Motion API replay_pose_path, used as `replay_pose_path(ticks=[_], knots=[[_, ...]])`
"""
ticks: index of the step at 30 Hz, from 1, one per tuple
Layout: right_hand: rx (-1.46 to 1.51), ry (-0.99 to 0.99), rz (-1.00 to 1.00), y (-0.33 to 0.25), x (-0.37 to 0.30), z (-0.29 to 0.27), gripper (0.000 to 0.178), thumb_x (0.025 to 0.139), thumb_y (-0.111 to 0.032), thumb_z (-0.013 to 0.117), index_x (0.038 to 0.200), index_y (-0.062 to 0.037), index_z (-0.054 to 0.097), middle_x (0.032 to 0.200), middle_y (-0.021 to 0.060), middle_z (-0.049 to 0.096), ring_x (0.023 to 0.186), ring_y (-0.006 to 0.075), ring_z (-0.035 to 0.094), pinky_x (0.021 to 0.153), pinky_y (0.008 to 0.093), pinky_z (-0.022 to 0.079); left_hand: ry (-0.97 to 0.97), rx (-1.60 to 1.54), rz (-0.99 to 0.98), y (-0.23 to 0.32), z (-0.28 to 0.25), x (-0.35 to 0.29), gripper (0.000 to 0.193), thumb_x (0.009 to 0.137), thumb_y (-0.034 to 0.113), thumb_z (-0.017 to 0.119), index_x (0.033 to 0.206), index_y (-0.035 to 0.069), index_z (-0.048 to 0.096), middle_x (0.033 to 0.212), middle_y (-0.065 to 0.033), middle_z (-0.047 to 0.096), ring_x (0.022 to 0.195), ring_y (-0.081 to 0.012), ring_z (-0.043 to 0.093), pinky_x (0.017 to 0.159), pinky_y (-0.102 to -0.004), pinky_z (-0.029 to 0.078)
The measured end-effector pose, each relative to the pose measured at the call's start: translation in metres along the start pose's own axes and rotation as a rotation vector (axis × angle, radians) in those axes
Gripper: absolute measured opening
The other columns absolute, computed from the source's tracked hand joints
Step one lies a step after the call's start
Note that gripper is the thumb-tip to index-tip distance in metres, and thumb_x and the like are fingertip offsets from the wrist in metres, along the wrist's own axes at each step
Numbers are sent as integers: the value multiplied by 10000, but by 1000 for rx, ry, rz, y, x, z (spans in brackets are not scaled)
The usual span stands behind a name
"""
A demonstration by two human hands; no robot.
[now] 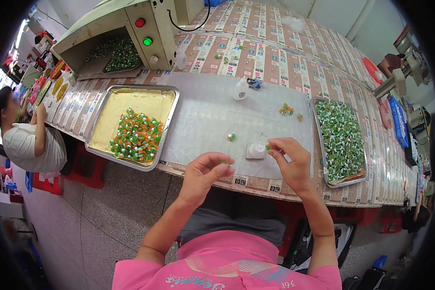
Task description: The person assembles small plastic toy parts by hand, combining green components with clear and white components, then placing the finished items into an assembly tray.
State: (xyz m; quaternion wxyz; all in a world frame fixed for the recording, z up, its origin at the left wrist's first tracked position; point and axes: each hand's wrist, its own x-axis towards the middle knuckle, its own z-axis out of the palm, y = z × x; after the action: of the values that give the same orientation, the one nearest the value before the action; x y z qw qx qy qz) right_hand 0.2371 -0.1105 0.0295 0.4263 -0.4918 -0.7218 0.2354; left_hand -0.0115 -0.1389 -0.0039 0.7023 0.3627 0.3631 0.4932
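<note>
My left hand (203, 175) is closed in a pinch over the near edge of the white sheet (198, 116); a bit of green shows at its fingertips. My right hand (293, 159) pinches a small green piece (269, 147) between thumb and forefinger. That piece is just right of a small whitish pot (257, 149), which stands on a square pad (249, 153) between my hands. Beyond my left fingertips lies a single green-and-white piece (231, 137). A few orange-and-green pieces (286, 109) lie farther back on the right.
On the left, a metal tray (99, 116) holds a heap of orange, green and white pieces. Another tray (324, 145) of green-and-white pieces stands at right. A white bottle (239, 92) stands behind. A box-shaped machine (159, 38) is at back left. A co-worker (31, 140) sits left.
</note>
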Motion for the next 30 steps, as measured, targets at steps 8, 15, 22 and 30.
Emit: replay_pose_path(ticks=[8, 15, 22, 30], knots=[[-205, -10, -231, 4, 8, 9, 291, 754, 58, 699, 1027, -40, 688, 919, 98, 674, 818, 270, 623, 692, 357, 512, 17, -13, -29, -4, 7, -10, 224, 926, 50, 647, 1138, -12, 612, 1042, -80, 668, 913, -153, 676, 837, -302, 562], [-191, -11, -207, 2, 8, 10, 283, 757, 64, 694, 1021, -38, 690, 907, 98, 669, 821, 269, 625, 690, 352, 511, 27, -52, -57, -12, 8, -9, 216, 917, 34, 651, 1127, -10, 623, 1031, -76, 670, 887, -151, 674, 817, -293, 563], [22, -3, -60, -14, -2, 4, 259, 797, 50, 703, 1043, -31, 694, 938, 99, 671, 820, 193, 655, 710, 296, 535, 4, -118, -97, -17, 20, -5, 219, 925, 37, 642, 1139, 2, 610, 1063, -91, 665, 917, -170, 680, 844, -300, 568], [228, -94, 60, -20, -26, 1, 225, 784, 1, 745, 1003, -10, 694, 971, 108, 686, 813, 177, 667, 714, 281, 536, -35, -208, -138, -23, 37, 1, 213, 935, 54, 640, 1137, -5, 611, 1067, -89, 665, 938, -164, 673, 873, -291, 552]])
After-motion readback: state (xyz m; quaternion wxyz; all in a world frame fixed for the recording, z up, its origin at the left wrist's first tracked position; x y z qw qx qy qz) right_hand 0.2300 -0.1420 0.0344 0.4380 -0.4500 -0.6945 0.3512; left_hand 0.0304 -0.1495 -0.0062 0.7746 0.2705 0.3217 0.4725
